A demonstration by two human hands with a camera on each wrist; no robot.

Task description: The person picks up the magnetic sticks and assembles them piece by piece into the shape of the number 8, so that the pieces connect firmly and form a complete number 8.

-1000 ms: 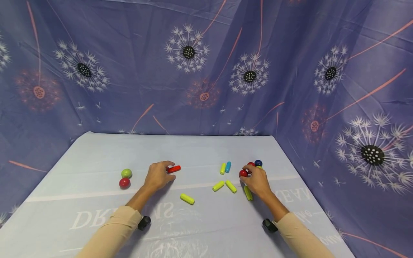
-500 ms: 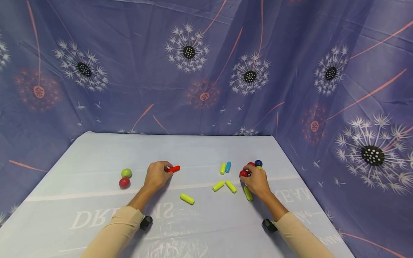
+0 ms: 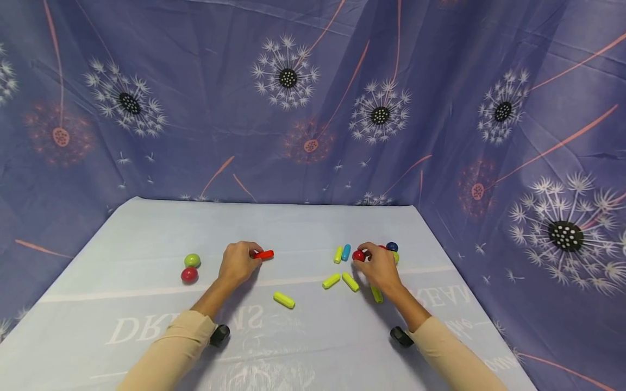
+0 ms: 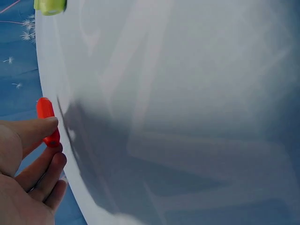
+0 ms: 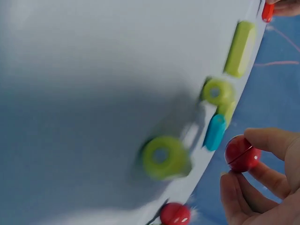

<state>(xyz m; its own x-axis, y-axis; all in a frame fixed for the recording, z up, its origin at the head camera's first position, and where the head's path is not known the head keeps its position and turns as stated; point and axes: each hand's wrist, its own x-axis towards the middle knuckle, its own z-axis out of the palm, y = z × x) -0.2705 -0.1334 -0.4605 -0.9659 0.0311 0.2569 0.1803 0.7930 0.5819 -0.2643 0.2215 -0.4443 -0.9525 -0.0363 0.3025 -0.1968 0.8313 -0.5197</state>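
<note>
My left hand (image 3: pixel 238 263) pinches a red stick-shaped piece (image 3: pixel 265 254) between thumb and fingers. In the left wrist view the red piece (image 4: pixel 45 110) sticks out past the thumb. On the right side of the table, my right hand (image 3: pixel 385 267) holds a red ball (image 3: pixel 358 256) at its fingertips. A thin groove runs across this ball (image 5: pixel 241 153) in the right wrist view. Just left of the ball lie a blue stick (image 3: pixel 346 252) and a yellow-green stick (image 3: pixel 338 254). Another yellow-green stick (image 3: pixel 376 294) is partly hidden under the right hand.
Two more yellow-green sticks (image 3: pixel 331 281) lie at mid-table, and one (image 3: pixel 284 300) lies nearer the front. At left, a green ball (image 3: pixel 192 260) touches a red ball (image 3: pixel 189 275). Behind the right hand are a dark blue ball (image 3: pixel 392 246) and a green ball (image 3: pixel 395 257).
My left thumb and fingers have come together on the red stick. My right hand has shifted left with the red ball, towards the blue stick.
</note>
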